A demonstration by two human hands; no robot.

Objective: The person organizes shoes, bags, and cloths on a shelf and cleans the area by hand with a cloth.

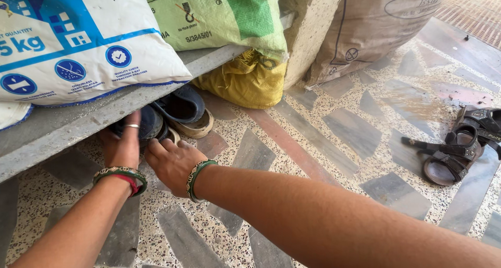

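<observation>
Both hands reaching under a grey stone shelf [62, 127], at the far left of the scene. Left hand [122, 148], with a ring and green bangles, laid on a dark blue shoe [148, 123]; fingers curled over its near side, but hidden partly by the shelf edge, so cannot tell if really clamped or only touching. Right hand [172, 161] just beside, slightly to the right and nearer, fingers bent and resting against the same shoe or the one next to it; grip not clear either. Hands close together, almost touching.

Shoes lying just beyond the hands, under the shelf. Long axis of the second blue shoe [182, 104] running from near left to far right, with the toe to the right. Left hand nearer to the first shoe, right hand nearer to the second.

Count: two blue shoes seen, one beige sole [195, 127] below them, maybe more hidden. On the far right, well apart, one pair of dark sandals [462, 145] on the tiled floor [313, 137]. On the shelf, three sacks: a white one [78, 38], a green one [219, 15], a brown one [376, 23]. One yellow bag [245, 80] on the floor below.
</observation>
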